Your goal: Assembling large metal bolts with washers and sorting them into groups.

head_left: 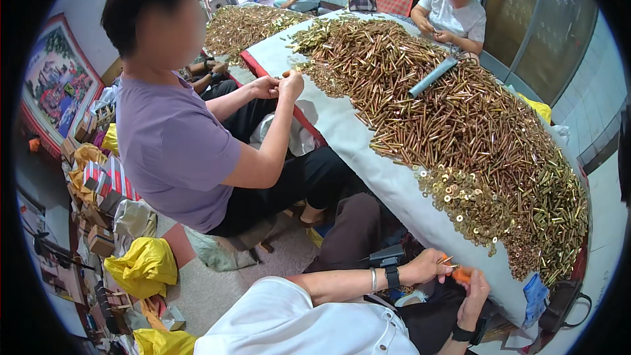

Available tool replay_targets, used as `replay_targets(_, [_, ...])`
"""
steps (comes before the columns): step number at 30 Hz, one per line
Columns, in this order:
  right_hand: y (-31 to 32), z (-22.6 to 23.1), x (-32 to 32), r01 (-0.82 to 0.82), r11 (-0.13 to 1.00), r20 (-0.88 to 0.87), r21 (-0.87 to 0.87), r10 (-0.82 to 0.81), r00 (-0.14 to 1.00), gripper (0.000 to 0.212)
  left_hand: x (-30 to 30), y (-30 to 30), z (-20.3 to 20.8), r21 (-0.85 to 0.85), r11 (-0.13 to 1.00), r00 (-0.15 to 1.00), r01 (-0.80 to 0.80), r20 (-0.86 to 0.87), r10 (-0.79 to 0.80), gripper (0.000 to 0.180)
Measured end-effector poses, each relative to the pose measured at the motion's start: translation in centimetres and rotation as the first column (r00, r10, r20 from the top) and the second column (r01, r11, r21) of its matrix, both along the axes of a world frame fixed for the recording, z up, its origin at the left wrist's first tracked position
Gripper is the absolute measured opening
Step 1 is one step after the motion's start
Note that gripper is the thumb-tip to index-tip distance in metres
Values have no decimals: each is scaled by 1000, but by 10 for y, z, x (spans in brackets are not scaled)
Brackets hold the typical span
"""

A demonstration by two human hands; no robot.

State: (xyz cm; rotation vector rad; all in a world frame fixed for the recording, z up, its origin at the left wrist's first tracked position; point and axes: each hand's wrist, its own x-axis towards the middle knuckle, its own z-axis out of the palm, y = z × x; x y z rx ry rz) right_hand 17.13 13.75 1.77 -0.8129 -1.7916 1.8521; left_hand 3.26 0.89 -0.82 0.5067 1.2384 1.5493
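Observation:
My left hand (424, 267) is closed, thumb and fingers pinching a slim brass-coloured metal bolt (447, 261). A silver bracelet and a dark watch are on that wrist. Close beside it, my right hand (474, 294) has its fingers curled together, with something orange (463, 275) at the fingertips; what they grip is hidden. Both hands are over my lap at the table's near edge. On the white-covered table (401, 187) lies a large heap of brass and copper-coloured metal bolts (447, 115). Loose washers (460, 197) and small nuts (522, 260) lie along its near side.
A grey-green tube (432, 77) rests on the heap. At my left sits a person in a purple shirt (177, 135), hands together; others sit at the far side. Yellow sacks (143, 266) and cardboard boxes (100, 240) crowd the floor. A blue packet (536, 297) hangs at the table's corner.

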Motion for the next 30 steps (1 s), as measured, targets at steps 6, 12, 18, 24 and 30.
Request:
replay_targets(6, [-1,25,-2,-47,992,-94,-116,36,995,43,3,-1,1,2,1000,999,-3,53,3,16])
replay_targets(12, [-26,30,-13,2,998,-292,-69,-22,956,43,6,-3,11,16,999,999,-31,19,31,16])
replay_targets(18, [-35,34,-21,79,995,-257,-53,-90,962,40,4,0,5,27,999,998,-20,55,19,15])
replay_targets(24, [-15,25,-13,-10,1000,-19,-1,10,1000,30,2,-2,9,21,999,990,41,134,-43,16])
replay_targets(30, [-10,8,-5,-68,997,118,38,64,991,14,14,-4,3,27,993,991,117,65,-118,16])
